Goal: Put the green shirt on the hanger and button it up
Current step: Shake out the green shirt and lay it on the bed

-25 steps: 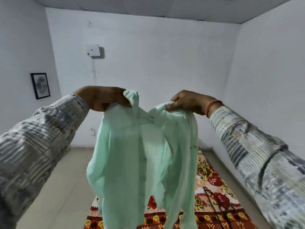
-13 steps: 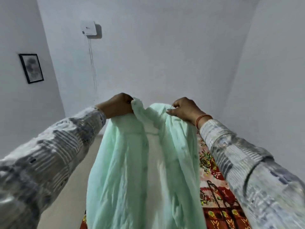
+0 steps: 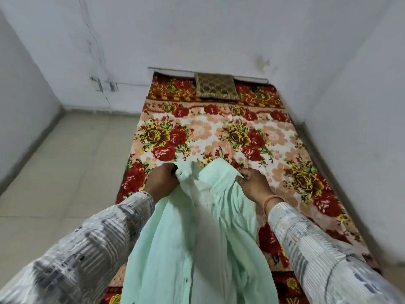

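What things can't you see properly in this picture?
- Hanger: not visible anywhere in the head view; it may lie behind the green shirt.
- Shirt hem: cut off by the bottom edge.
- Left hand fingertips: buried in the collar fabric.
- Right hand fingertips: tucked into the shirt's edge.
- Buttons: too small and blurred to tell whether any are fastened.
- Flowered blanket: its near part is covered by the shirt and sleeves.

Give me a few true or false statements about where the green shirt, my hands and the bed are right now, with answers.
1. Both hands grip the green shirt near its collar. True: left hand, right hand.
2. The shirt is already on a hanger. False: no hanger is visible.
3. The bed has a plain blue cover. False: its blanket is red and yellow floral.
4. A brown patterned cushion lies at the far end of the bed. True.
5. The shirt is folded flat. False: it hangs loose from the hands.
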The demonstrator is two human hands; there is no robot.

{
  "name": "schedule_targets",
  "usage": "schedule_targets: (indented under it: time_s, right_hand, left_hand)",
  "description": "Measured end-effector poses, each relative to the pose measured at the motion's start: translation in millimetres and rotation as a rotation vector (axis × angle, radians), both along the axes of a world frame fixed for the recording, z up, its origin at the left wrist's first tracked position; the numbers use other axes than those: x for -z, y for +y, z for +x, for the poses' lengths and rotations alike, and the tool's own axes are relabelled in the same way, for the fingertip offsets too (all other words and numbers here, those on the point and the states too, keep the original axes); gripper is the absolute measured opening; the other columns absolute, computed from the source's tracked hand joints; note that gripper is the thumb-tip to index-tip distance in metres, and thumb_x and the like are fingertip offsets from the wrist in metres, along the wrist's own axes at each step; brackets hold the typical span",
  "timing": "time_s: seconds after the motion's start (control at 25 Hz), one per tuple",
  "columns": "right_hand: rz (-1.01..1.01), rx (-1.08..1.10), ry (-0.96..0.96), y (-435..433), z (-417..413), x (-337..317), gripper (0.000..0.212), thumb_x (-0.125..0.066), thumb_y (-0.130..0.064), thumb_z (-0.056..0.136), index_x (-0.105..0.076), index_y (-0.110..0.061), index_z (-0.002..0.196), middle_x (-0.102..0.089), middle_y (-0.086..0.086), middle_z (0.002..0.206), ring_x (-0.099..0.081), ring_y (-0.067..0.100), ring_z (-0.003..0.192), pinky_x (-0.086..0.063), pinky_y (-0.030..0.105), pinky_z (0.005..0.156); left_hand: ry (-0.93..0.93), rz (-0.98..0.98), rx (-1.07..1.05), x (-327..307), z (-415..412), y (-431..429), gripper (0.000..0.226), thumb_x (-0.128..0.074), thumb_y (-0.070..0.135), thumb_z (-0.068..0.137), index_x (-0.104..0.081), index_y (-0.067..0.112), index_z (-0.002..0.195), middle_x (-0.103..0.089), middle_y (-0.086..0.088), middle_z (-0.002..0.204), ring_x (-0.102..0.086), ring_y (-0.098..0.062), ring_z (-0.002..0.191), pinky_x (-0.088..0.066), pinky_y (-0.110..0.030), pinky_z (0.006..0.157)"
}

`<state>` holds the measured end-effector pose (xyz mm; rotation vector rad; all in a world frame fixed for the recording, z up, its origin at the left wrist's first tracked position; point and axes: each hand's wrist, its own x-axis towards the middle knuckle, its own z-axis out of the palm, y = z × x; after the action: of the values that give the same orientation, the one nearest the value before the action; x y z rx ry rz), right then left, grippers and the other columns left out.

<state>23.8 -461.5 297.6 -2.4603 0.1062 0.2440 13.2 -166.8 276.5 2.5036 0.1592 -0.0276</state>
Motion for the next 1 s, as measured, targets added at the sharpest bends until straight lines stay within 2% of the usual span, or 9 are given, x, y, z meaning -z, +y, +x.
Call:
schedule_targets:
  time_s: [0.08, 0.2, 0.4, 0.52, 0.56, 0.64, 0.72, 0.84, 1.0]
  right_hand:
    - [0.015, 0.040, 0.039, 8.4, 38.8, 52.7, 0.022, -0.064, -0.025, 0.105, -0.077, -0.013, 0.117, -0.078, 0.010, 0.118, -0.069, 0.033, 0.113, -0.041, 0.028, 0.081]
    - [0.033, 0.102, 0.046, 16.0, 82.5, 110.6, 0.028, -0.065, -0.027, 0.104, -0.076, -0.012, 0.125, -0.077, 0.008, 0.126, -0.069, 0.032, 0.118, -0.049, 0.031, 0.094]
    - [0.009, 0.150, 0.028, 14.0, 131.3, 189.8, 0.023, -0.065, -0.028, 0.102, -0.079, -0.013, 0.111, -0.081, 0.010, 0.110, -0.072, 0.032, 0.103, -0.052, 0.032, 0.084]
    - [-0.017, 0.222, -0.039, 14.6, 145.9, 240.5, 0.024, -0.060, -0.030, 0.102, -0.076, -0.013, 0.110, -0.080, 0.013, 0.107, -0.072, 0.037, 0.101, -0.057, 0.041, 0.084]
    - [-0.034, 0.240, -0.050, 14.0, 149.5, 256.2, 0.025, -0.060, -0.030, 0.103, -0.075, -0.015, 0.115, -0.079, 0.015, 0.110, -0.071, 0.039, 0.103, -0.057, 0.043, 0.086]
    - [-0.095, 0.229, 0.019, 18.5, 154.6, 281.9, 0.037, -0.062, -0.036, 0.100, -0.064, -0.023, 0.135, -0.075, 0.016, 0.125, -0.068, 0.041, 0.116, -0.057, 0.048, 0.096]
    - [-0.161, 0.186, 0.088, 25.0, 153.7, 304.4, 0.054, -0.067, -0.034, 0.096, -0.053, -0.027, 0.148, -0.068, 0.014, 0.139, -0.062, 0.041, 0.129, -0.053, 0.052, 0.106]
    - [-0.202, 0.122, 0.007, 35.8, 141.8, 326.4, 0.057, -0.067, -0.024, 0.094, -0.055, -0.018, 0.149, -0.061, 0.015, 0.146, -0.055, 0.041, 0.134, -0.049, 0.049, 0.108]
    - [-0.194, 0.055, -0.070, 40.6, 120.7, 341.2, 0.055, -0.063, -0.029, 0.093, -0.058, -0.015, 0.146, -0.057, 0.018, 0.150, -0.052, 0.042, 0.137, -0.046, 0.055, 0.112]
  left_hand:
    - [-0.011, -0.004, -0.046, 50.1, 40.9, 5.8, 0.008, -0.066, 0.008, 0.088, -0.073, 0.008, 0.085, -0.077, -0.021, 0.089, -0.073, -0.043, 0.083, -0.042, -0.036, 0.062]
    - [-0.012, 0.006, -0.055, 110.1, 81.4, -1.2, 0.012, -0.064, 0.004, 0.087, -0.074, 0.010, 0.088, -0.078, -0.022, 0.091, -0.072, -0.045, 0.083, -0.041, -0.035, 0.064]
    - [-0.057, -0.022, -0.067, 187.5, 113.1, -10.5, 0.023, -0.061, 0.003, 0.083, -0.078, 0.009, 0.098, -0.079, -0.021, 0.093, -0.073, -0.046, 0.084, -0.052, -0.041, 0.068]
    - [-0.147, -0.041, -0.087, 233.2, 120.6, -15.1, 0.023, -0.059, 0.003, 0.079, -0.072, 0.010, 0.096, -0.075, -0.019, 0.084, -0.068, -0.043, 0.077, -0.042, -0.038, 0.065]
    - [-0.138, -0.008, -0.079, 248.7, 122.1, -16.6, 0.023, -0.061, 0.003, 0.080, -0.071, 0.011, 0.099, -0.074, -0.019, 0.090, -0.068, -0.044, 0.082, -0.041, -0.040, 0.069]
    - [0.008, 0.110, -0.073, 279.6, 124.0, -19.5, 0.045, -0.066, 0.009, 0.083, -0.066, 0.012, 0.128, -0.069, -0.021, 0.131, -0.065, -0.047, 0.116, -0.045, -0.052, 0.090]
    - [0.215, 0.159, -0.104, 301.3, 122.3, -20.0, 0.077, -0.067, 0.015, 0.087, -0.042, 0.007, 0.160, -0.037, -0.023, 0.169, -0.040, -0.047, 0.151, -0.029, -0.061, 0.119]
    - [0.125, 0.112, -0.081, 311.3, 116.1, -27.5, 0.083, -0.062, 0.006, 0.087, -0.032, -0.003, 0.164, -0.024, -0.025, 0.175, -0.025, -0.045, 0.161, -0.017, -0.059, 0.130]
    - [-0.088, 0.044, 0.059, 311.7, 100.9, -60.8, 0.077, -0.055, 0.008, 0.080, -0.047, -0.005, 0.156, -0.047, -0.029, 0.162, -0.045, -0.048, 0.150, -0.034, -0.063, 0.124]
